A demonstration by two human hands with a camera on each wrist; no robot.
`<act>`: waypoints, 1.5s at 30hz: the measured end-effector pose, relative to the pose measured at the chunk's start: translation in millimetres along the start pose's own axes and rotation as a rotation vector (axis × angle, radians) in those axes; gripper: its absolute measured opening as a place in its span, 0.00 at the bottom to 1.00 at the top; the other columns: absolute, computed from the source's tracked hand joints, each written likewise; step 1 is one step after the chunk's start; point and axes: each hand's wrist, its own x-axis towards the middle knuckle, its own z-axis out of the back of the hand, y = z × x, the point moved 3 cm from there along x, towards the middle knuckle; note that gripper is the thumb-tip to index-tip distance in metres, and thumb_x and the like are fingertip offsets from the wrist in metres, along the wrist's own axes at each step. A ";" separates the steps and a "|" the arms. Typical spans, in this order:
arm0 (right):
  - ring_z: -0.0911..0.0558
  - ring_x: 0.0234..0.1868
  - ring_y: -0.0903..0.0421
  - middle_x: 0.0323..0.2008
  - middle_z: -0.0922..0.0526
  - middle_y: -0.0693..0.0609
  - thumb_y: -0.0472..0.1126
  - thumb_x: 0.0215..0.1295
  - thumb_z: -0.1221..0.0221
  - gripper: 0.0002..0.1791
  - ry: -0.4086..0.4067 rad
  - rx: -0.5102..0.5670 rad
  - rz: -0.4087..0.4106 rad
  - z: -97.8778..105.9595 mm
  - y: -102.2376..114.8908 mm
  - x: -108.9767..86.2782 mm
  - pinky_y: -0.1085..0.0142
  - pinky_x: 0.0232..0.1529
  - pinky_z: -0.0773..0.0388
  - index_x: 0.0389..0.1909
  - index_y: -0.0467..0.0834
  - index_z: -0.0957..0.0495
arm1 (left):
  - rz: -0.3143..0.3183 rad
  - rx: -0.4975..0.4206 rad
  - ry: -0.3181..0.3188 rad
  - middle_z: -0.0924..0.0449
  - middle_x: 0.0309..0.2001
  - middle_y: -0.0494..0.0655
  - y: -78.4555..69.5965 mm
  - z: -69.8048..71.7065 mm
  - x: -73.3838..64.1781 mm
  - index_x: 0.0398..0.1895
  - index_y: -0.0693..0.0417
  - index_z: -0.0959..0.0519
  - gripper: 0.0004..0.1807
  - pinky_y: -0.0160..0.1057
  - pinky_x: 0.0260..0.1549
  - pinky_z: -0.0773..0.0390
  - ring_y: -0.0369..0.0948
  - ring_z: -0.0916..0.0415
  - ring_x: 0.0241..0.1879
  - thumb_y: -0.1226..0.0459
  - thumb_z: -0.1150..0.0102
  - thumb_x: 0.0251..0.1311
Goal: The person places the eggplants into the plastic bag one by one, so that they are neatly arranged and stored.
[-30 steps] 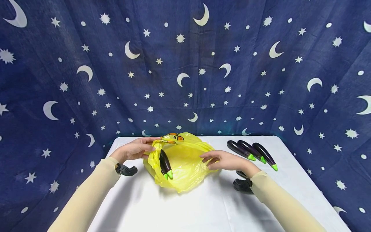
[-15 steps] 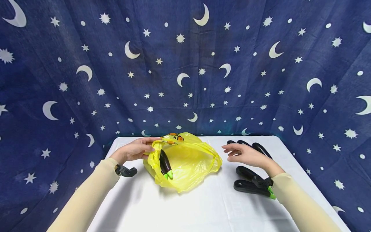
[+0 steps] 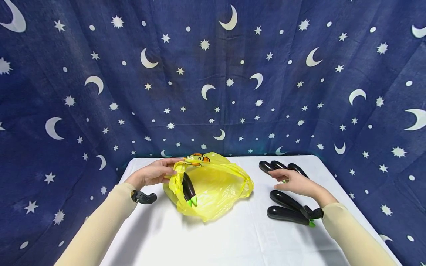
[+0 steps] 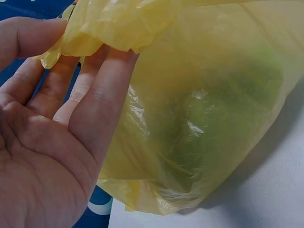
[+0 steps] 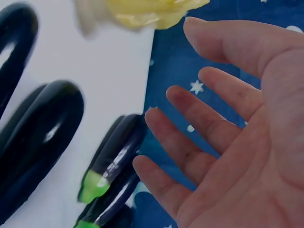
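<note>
My left hand [image 3: 154,172] pinches the left rim of a yellow plastic bag [image 3: 219,188] between thumb and fingers; the left wrist view shows the film [image 4: 118,23] caught there. The bag's mouth gapes toward me, with eggplants [image 3: 189,186] inside at the left, their green tips low; how many is hard to tell. My right hand [image 3: 296,183] hovers over the right of the table with nothing in it. In the right wrist view its fingers [image 5: 180,142] are spread and loosely bent, apart from the eggplants [image 5: 118,152] beside them. Part of the far eggplant group [image 3: 266,166] is hidden behind this hand.
Two eggplants [image 3: 287,215] lie nearer me on the right, partly under my right wrist. A white cloth covers the table [image 3: 233,240]. A blue curtain [image 3: 213,92] with moons and stars stands behind and at both sides.
My right hand has left the bag's right side and moved right, over toward the far eggplants. The left hand keeps its grip on the rim, and the bag has hardly shifted.
</note>
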 end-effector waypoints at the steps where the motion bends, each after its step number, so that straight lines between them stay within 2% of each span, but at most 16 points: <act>1: 0.23 0.62 0.40 0.65 0.24 0.37 0.47 0.64 0.31 0.34 0.001 0.000 -0.005 -0.3 -3.2 -1.1 0.44 0.62 0.25 0.69 0.39 0.27 | -0.002 -0.001 0.005 0.36 0.72 0.61 -0.2 0.0 -0.1 0.80 0.57 0.43 0.39 0.51 0.54 0.18 0.45 0.20 0.53 0.75 0.45 0.67; 5: 0.21 0.59 0.41 0.63 0.23 0.38 0.44 0.63 0.30 0.33 0.020 -0.006 -0.022 -0.6 -15.3 -5.1 0.48 0.58 0.22 0.68 0.40 0.26 | -0.009 -0.008 0.016 0.36 0.72 0.61 -0.8 0.8 -0.5 0.81 0.57 0.44 0.39 0.50 0.53 0.18 0.45 0.20 0.54 0.75 0.46 0.67; 9: 0.22 0.61 0.36 0.62 0.23 0.39 0.45 0.62 0.29 0.34 0.043 0.004 -0.055 -0.7 -26.4 -9.8 0.49 0.57 0.22 0.68 0.41 0.26 | -0.010 -0.009 0.019 0.36 0.72 0.62 -0.6 0.5 -0.6 0.80 0.58 0.44 0.39 0.50 0.53 0.18 0.45 0.20 0.54 0.75 0.46 0.67; 13: 0.24 0.61 0.33 0.63 0.23 0.36 0.46 0.62 0.30 0.36 0.064 -0.003 -0.076 -1.9 -36.5 -13.8 0.46 0.56 0.22 0.69 0.39 0.28 | -0.007 -0.008 0.012 0.35 0.71 0.60 -0.8 0.0 -1.2 0.80 0.58 0.43 0.38 0.50 0.53 0.18 0.45 0.20 0.54 0.75 0.46 0.67; 20: 0.23 0.60 0.33 0.61 0.23 0.32 0.44 0.63 0.30 0.38 0.091 0.042 -0.129 -3.4 -53.0 -23.1 0.43 0.57 0.23 0.71 0.36 0.31 | -0.001 -0.016 0.006 0.34 0.71 0.57 -1.2 -0.6 -0.8 0.80 0.57 0.42 0.38 0.51 0.53 0.18 0.46 0.20 0.54 0.75 0.45 0.66; 28: 0.21 0.59 0.35 0.60 0.23 0.32 0.42 0.63 0.30 0.39 0.102 0.066 -0.153 -2.1 -63.0 -30.4 0.42 0.57 0.23 0.71 0.32 0.32 | 0.004 -0.016 -0.004 0.33 0.71 0.55 -1.0 -0.3 -0.6 0.80 0.56 0.42 0.38 0.52 0.54 0.18 0.46 0.21 0.55 0.76 0.46 0.66; 34: 0.23 0.61 0.34 0.58 0.21 0.33 0.42 0.62 0.30 0.38 0.122 0.068 -0.164 -1.5 -66.5 -31.7 0.42 0.56 0.24 0.70 0.33 0.30 | 0.005 -0.030 -0.010 0.33 0.71 0.56 -1.6 -0.3 -2.2 0.80 0.56 0.41 0.38 0.52 0.54 0.18 0.46 0.21 0.55 0.77 0.47 0.67; 40: 0.19 0.54 0.43 0.57 0.21 0.35 0.42 0.62 0.30 0.36 0.153 0.113 -0.227 -1.3 -74.3 -33.5 0.50 0.44 0.19 0.69 0.34 0.29 | 0.011 -0.032 -0.003 0.35 0.73 0.56 -1.0 -0.1 -2.3 0.80 0.55 0.43 0.39 0.52 0.54 0.19 0.47 0.21 0.56 0.76 0.46 0.66; 45: 0.19 0.47 0.48 0.52 0.21 0.39 0.38 0.61 0.31 0.34 0.161 0.190 -0.284 0.3 -81.1 -37.2 0.50 0.40 0.18 0.68 0.33 0.29 | 0.014 -0.038 0.000 0.37 0.74 0.56 -0.7 -0.1 -2.4 0.81 0.54 0.43 0.39 0.52 0.54 0.19 0.47 0.21 0.56 0.77 0.46 0.66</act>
